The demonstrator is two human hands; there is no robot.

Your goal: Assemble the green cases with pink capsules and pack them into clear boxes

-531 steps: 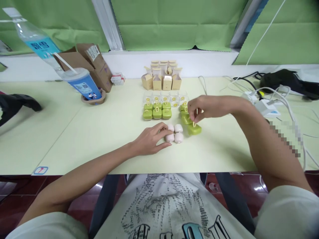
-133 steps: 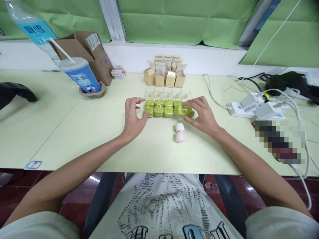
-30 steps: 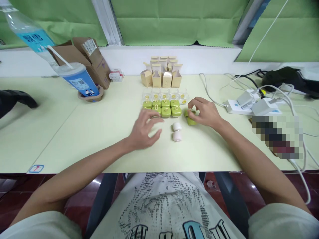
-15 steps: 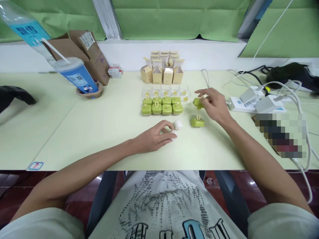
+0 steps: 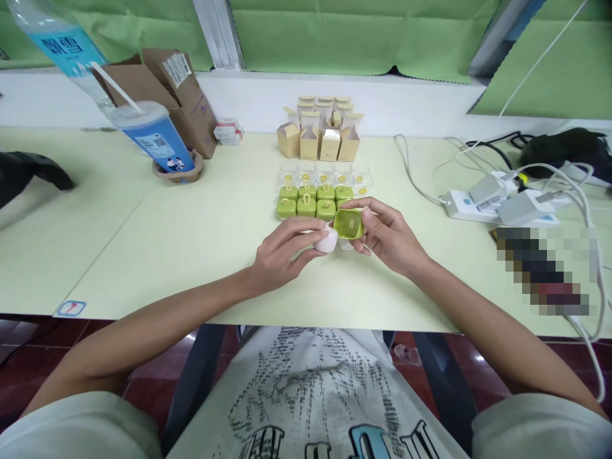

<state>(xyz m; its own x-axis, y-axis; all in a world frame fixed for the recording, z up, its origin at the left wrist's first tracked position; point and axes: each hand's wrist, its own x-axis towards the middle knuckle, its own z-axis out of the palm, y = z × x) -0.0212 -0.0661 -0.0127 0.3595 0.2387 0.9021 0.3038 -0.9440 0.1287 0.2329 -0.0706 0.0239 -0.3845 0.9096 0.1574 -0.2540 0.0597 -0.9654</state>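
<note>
My left hand (image 5: 289, 250) pinches a small, glossy, whitish-pink rounded case (image 5: 326, 240) between thumb and fingers. Right beside it, my right hand (image 5: 389, 236) grips a hollow green cover (image 5: 349, 224) by its edge, its open side turned towards me and a small pale patch visible inside. A second white rounded piece (image 5: 345, 244) is on the table, mostly hidden behind the cover and fingers. Beyond the hands stand two rows of green cases (image 5: 306, 204), some with cream loops on top. My right hand partly blocks the nearest row's right end.
Clear plastic pieces with yellow marks (image 5: 324, 173) lie behind the green cases, and small open cardboard boxes (image 5: 329, 144) stand farther back. A blue cup (image 5: 160, 143), bottle (image 5: 71, 54) and brown carton (image 5: 191, 115) are left. A power strip (image 5: 497, 207) with cables lies right.
My right hand has come left from the table's right side, bringing a green cover to the middle. My left hand has lifted the white case slightly to meet it.
</note>
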